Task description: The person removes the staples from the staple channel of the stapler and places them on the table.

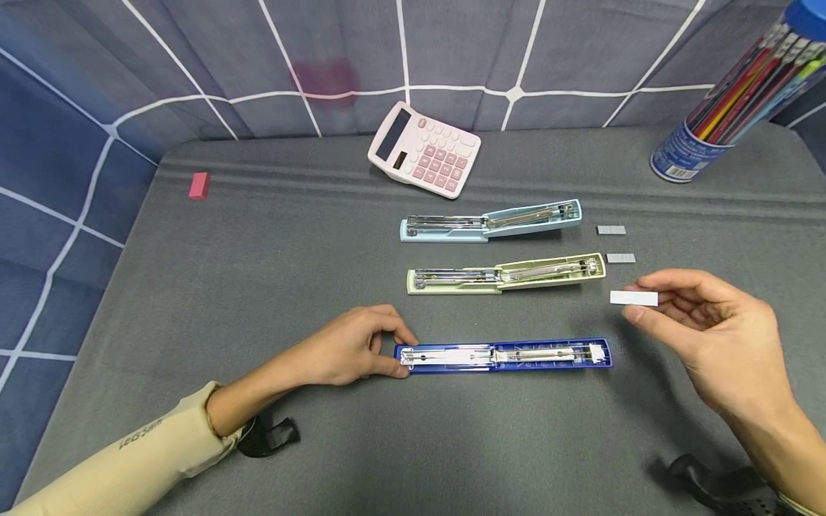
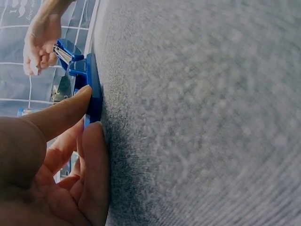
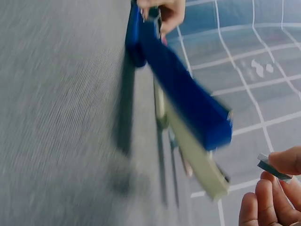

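A dark blue stapler [image 1: 452, 358], folded wide open, lies in front of me. At its left end my left hand [image 1: 351, 345] grips the base between thumb and fingers. My right hand [image 1: 729, 333] pinches a strip of staples [image 1: 634, 298] between thumb and fingertips, above and beyond the stapler's right end. In the right wrist view the strip of staples [image 3: 274, 168] shows as a small metal bar. Behind lie a green stapler [image 1: 454, 281] and a light blue stapler [image 1: 445, 229], both folded open. Two more strips of staples, a nearer one [image 1: 621, 258] and a farther one [image 1: 611, 230], lie to their right.
A pink calculator [image 1: 426, 150] lies at the back. Far left is a small pink eraser [image 1: 199, 185]. A tall tub of pencils [image 1: 690, 154] with a blue lid stands at the back right. Checked cloth [image 1: 464, 57] hangs behind the grey table [image 1: 258, 251].
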The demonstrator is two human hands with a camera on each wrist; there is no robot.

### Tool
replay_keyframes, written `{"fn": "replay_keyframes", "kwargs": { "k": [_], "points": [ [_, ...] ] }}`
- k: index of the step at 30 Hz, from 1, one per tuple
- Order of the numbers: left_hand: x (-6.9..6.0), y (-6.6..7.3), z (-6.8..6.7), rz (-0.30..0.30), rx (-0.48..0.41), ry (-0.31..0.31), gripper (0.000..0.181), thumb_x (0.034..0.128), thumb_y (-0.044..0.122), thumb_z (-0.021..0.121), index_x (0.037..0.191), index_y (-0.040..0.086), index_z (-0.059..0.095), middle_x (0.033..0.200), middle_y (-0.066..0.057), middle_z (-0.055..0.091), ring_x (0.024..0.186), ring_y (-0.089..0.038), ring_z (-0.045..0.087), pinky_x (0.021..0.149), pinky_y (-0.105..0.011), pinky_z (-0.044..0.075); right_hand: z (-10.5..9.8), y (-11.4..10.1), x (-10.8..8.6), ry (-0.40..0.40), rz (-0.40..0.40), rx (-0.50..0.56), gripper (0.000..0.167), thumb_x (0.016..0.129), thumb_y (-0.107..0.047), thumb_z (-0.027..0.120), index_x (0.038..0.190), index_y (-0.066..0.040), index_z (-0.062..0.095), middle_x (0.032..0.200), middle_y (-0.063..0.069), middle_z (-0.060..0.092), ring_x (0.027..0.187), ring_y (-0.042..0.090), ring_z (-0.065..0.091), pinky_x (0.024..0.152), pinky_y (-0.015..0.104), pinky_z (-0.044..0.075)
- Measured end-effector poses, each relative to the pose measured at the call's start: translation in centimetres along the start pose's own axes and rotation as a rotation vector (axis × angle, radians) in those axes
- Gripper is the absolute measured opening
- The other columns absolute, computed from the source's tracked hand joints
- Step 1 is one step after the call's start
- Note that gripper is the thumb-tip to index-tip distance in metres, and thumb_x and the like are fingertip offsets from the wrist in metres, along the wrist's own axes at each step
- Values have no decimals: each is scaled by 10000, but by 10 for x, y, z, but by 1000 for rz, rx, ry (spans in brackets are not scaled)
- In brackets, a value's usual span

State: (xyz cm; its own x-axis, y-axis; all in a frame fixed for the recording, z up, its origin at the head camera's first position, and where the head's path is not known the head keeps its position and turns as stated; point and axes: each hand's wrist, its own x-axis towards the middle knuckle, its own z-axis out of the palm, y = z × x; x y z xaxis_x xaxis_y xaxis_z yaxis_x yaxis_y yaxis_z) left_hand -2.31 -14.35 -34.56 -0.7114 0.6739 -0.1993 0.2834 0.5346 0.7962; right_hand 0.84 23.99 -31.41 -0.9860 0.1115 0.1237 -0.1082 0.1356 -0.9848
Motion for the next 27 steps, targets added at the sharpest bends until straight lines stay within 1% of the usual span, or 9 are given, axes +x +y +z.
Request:
{"fn": "replay_keyframes", "kwargs": {
  "k": [2, 4, 5, 8, 11, 15, 19, 24, 27],
  "points": [
    [0, -1, 0, 1, 0, 0, 288, 780, 179, 856, 1042, 151, 742, 924, 94, 609, 562, -40, 484, 481, -227, 427, -6, 7, 3, 27, 23, -11, 285, 751, 218, 724, 1016, 150, 646, 897, 51, 719, 781, 98, 647, 698, 114, 532],
    [0, -1, 0, 1, 0, 0, 287, 780, 179, 856, 1043, 152, 742, 925, 94, 609, 562, -39, 483, 481, -227, 427, -11, 12, 7, 47, 52, -118, 261, 772, 166, 744, 1015, 101, 672, 884, 4, 718, 776, 68, 645, 681, 97, 522],
    [0, -1, 0, 2, -1, 0, 286, 782, 179, 855, 1043, 152, 742, 926, 94, 609, 563, -39, 483, 483, -226, 428, -13, 15, 9, 53, 70, -150, 252, 778, 148, 751, 1011, 77, 685, 877, -19, 719, 773, 54, 646, 675, 92, 519],
    [-1, 0, 0, -1, 3, -1, 289, 779, 179, 857, 1043, 155, 742, 925, 96, 608, 564, -40, 485, 487, -225, 429, -19, 23, 15, 40, 123, -231, 228, 797, 98, 764, 996, -2, 721, 843, -70, 721, 745, 19, 655, 643, 87, 511],
    [-1, 0, 0, -1, 5, 1, 287, 779, 183, 857, 1041, 156, 742, 920, 99, 607, 563, -40, 485, 486, -226, 428, -23, 30, 20, 7, 151, -294, 206, 809, 53, 775, 973, -64, 736, 805, -109, 712, 692, -12, 640, 591, 83, 486],
    [0, -1, 0, -2, 4, 1, 285, 779, 188, 857, 1038, 159, 742, 913, 101, 603, 562, -40, 483, 485, -227, 424, -26, 38, 26, -35, 147, -452, 158, 826, -45, 797, 956, -113, 736, 757, -163, 673, 634, -37, 585, 524, 104, 434],
    [0, -2, 0, 0, 0, 3, 286, 778, 182, 858, 1038, 159, 741, 905, 101, 598, 566, -38, 480, 486, -226, 423, -30, 45, 31, -71, 129, -540, 138, 840, -78, 787, 950, -131, 723, 719, -163, 645, 591, -20, 543, 477, 146, 399],
    [0, 0, 1, 9, 2, 7, 291, 772, 172, 861, 1038, 155, 745, 910, 101, 603, 571, -40, 479, 493, -222, 425, -35, 51, 36, -90, 95, -600, 133, 842, -71, 779, 945, -118, 709, 692, -158, 607, 555, 6, 488, 439, 192, 355],
    [0, 1, 1, 7, 2, 8, 292, 772, 172, 862, 1039, 159, 746, 918, 102, 607, 568, -43, 478, 492, -222, 426, -37, 55, 38, -106, 92, -578, 142, 837, -56, 781, 949, -112, 716, 700, -142, 597, 556, 14, 475, 438, 202, 348]
  ]
}}
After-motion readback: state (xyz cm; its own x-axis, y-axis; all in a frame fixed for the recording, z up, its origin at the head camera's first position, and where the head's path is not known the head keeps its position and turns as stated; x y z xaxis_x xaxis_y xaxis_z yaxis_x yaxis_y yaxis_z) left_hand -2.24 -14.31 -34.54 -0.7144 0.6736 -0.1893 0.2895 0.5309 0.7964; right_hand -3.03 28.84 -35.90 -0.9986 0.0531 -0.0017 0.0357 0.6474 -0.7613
